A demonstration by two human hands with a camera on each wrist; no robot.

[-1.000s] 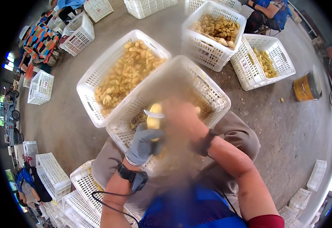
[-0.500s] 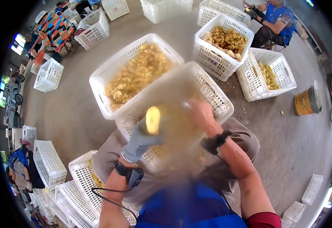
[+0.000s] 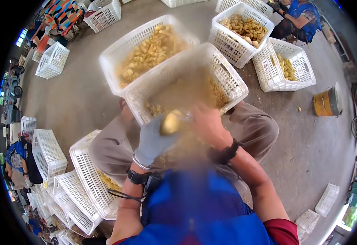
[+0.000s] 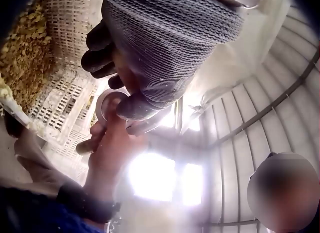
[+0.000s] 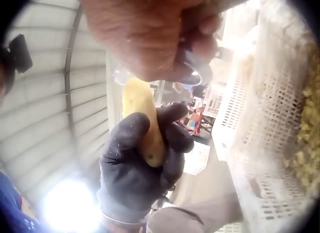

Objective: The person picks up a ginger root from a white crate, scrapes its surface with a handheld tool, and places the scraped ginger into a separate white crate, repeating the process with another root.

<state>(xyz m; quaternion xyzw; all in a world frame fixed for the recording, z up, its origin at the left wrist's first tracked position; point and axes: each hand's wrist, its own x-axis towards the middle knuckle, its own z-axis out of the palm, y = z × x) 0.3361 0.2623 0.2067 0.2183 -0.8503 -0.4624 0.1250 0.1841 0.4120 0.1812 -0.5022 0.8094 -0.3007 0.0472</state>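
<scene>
My left hand [image 3: 153, 139], in a grey knit glove with dark coated fingers, grips a smooth, yellow, elongated root [image 5: 140, 108]. Its upper end sticks out between the thumb and fingers. Close beside it is my bare right hand [image 3: 209, 125], its fingers curled round a small knife with a curved metal blade [image 5: 201, 73]. In the right wrist view the blade is by the root's upper end; the handle is mostly hidden in the fist. Both hands are over the lap, at the near edge of a white crate [image 3: 139, 98] with yellowish scraps in its bottom.
Behind that crate stands another white crate [image 3: 109, 67] full of yellow-brown roots [image 3: 152, 49]. Two more filled crates [image 3: 237, 51] are at the back right, near a yellow bucket [image 3: 324, 102]. Stacked white crates [image 3: 78, 200] stand at my left. Other people sit farther off.
A second ago the blade lay across the root; then the right hand moved off to the right, and now it is back beside the root. Both hands are nearer my body.
</scene>
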